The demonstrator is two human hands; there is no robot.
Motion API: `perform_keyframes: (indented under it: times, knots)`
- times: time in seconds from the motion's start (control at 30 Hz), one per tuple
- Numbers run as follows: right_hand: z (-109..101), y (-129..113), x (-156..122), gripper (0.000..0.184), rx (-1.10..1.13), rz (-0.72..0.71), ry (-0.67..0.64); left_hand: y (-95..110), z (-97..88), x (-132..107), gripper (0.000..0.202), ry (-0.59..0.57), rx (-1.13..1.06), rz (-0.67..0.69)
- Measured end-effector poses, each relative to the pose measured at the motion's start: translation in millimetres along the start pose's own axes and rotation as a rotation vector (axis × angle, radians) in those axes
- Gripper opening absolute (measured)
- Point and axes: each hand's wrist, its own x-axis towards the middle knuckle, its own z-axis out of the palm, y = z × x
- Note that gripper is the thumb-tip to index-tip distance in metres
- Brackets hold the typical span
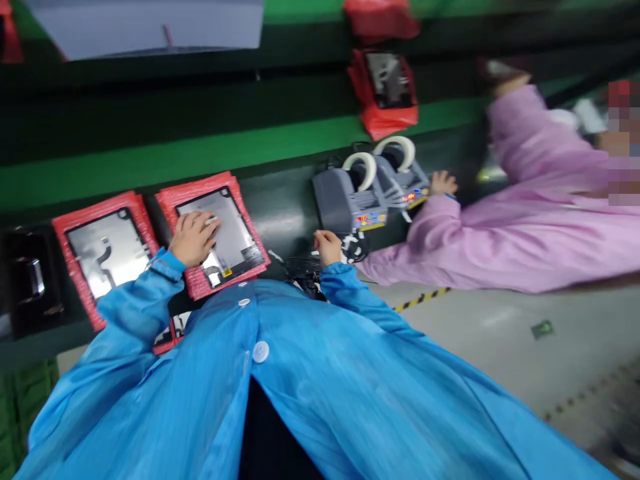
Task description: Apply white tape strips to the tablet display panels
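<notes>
My left hand (pixel 194 239) lies over a flat silver panel with a black border (pixel 231 223), fingers stretched across its upper left part. A small pale spot shows at its fingertips, too blurred to name. This panel rests on a stack of red bubble-wrap sheets or bags (pixel 197 287). My right hand (pixel 328 248) is closed, thumb and fingers pressed together, in front of the grey tape dispenser (pixel 336 200). Whatever it may pinch is too small to make out. Dark cables or strips (pixel 305 273) lie just left of it.
Left of my stack lies a second silver panel (pixel 120 247) on red bubble wrap, beside a glossy black object (pixel 33 280). Another tape dispenser (pixel 400 167) stands near a co-worker's hand (pixel 443 183) in a pink sleeve. A red-wrapped panel (pixel 387 80) sits across the green-edged bench.
</notes>
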Motion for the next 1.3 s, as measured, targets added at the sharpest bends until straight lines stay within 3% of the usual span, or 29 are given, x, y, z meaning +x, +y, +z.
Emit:
perform_keyframes:
  times: [0.07,0.13,0.23,0.3,0.5,0.67,0.8,0.9,1.1,1.3]
  knots:
    - [-35.3,8.8,6.4,0.023,0.179,0.121,0.181,23.1,5.5,8.6,0.040,0.006,0.001,0.065]
    - [-57.4,10.8,14.3,0.025,0.307,0.159,0.250,49.7,16.4,18.1,0.038,-0.038,-0.017,0.190]
    - [-66.7,5.6,25.7,0.030,0.444,0.129,0.206,82.7,33.9,32.2,0.037,-0.125,-0.031,0.349]
    - [-63.8,2.2,29.7,0.027,0.507,0.079,0.218,93.1,40.5,39.3,0.035,-0.184,-0.003,0.409]
    - [-67.2,11.9,25.6,0.021,0.384,-0.063,0.433,88.8,35.9,43.9,0.041,-0.273,0.057,0.507]
    - [-80.1,15.4,25.7,0.026,0.493,0.093,0.349,82.4,34.6,45.6,0.037,-0.289,-0.033,0.497]
    - [-76.7,8.7,36.7,0.028,0.572,0.169,0.218,79.5,36.7,48.6,0.038,-0.308,-0.043,0.496]
    - [-70.1,5.9,42.2,0.016,0.573,0.117,0.257,79.4,35.0,49.3,0.040,-0.306,-0.034,0.507]
    - [-71.7,16.1,34.7,0.015,0.578,0.047,0.459,79.6,27.0,45.4,0.040,-0.180,-0.084,0.461]
    - [-79.1,16.6,34.1,0.018,0.618,0.056,0.371,80.8,24.8,45.9,0.033,-0.129,-0.127,0.419]
